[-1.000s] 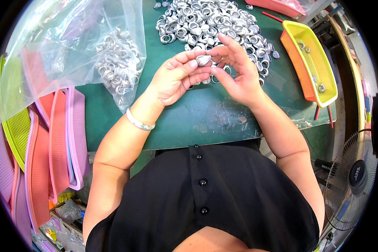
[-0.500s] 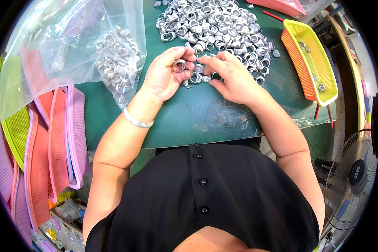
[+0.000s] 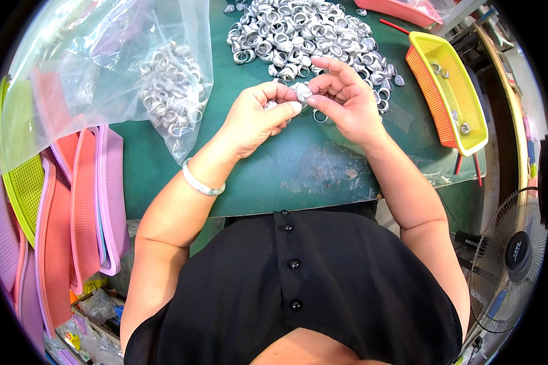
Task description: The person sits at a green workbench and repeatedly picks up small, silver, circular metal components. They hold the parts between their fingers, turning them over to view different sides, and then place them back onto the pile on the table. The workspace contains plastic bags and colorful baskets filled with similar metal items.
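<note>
Both hands, left hand (image 3: 259, 118) and right hand (image 3: 347, 100), pinch one small silver ring (image 3: 302, 92) between fingertips; best kept low over the ring pile (image 3: 304, 33) just beyond.

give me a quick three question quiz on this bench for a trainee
1. True or false: both hands are together on one small silver part.
2. Which wrist wears the pale bracelet? A) left B) right
3. Fill in: the yellow and orange basket lies to the person's ____.

Key: 1 true, the left hand and right hand pinch it between their fingertips, in front of the heap of silver rings. 2 A. 3 right, with a few rings inside it.
</note>
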The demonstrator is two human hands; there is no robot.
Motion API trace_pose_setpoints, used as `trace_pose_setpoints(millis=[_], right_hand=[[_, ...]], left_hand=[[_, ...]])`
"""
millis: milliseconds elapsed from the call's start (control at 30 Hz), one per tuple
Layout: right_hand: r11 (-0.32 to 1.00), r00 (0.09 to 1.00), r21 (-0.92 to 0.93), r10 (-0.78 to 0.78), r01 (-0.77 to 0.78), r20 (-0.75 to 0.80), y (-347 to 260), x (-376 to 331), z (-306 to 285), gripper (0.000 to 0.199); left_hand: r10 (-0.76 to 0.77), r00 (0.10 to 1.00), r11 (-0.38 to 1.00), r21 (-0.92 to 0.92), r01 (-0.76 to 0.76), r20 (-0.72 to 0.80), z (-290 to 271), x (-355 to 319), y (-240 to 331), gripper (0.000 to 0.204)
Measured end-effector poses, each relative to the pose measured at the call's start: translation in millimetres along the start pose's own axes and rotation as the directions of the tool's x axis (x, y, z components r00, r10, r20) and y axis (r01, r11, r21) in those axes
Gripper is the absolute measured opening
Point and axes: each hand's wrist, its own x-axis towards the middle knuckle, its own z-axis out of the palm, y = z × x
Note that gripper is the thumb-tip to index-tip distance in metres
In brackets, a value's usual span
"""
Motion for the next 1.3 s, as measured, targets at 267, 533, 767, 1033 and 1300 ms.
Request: trace_pose_setpoints(millis=[267, 533, 767, 1033, 1300], right_hand=[[0.994, 1.0, 0.11, 0.0, -0.002, 0.017, 3.3, -0.2, 2.0, 0.051], [0.996, 0.998, -0.074, -0.053, 0.055, 0.03, 3.6, 0.1, -0.4, 0.056], [0.998, 0.998, -0.03, -0.05, 0.051, 0.025, 6.0, 0.0, 5.9, 0.062], [0.979, 0.985, -0.112, -0.173, 0.172, 0.0, 8.7, 0.7, 7.1, 0.061], [0.933, 0.967, -0.259, -0.256, 0.251, 0.014, 7.6, 0.7, 7.5, 0.06]], left_hand=[[0.089, 0.995, 0.995, -0.046, -0.091, -0.053, 2.5, 0.7, -2.9, 0.012], [-0.01, 0.997, 0.988, -0.152, -0.001, -0.071, -0.6, 1.6, -4.2, 0.011], [-0.023, 0.998, 0.981, -0.195, 0.012, -0.054, 0.1, 2.9, -4.8, 0.011], [-0.008, 1.0, 0.975, -0.223, 0.001, -0.029, 0.5, 2.2, -6.0, 0.012], [-0.03, 0.999, 0.985, -0.17, 0.023, -0.036, 0.1, 4.3, -8.9, 0.015]])
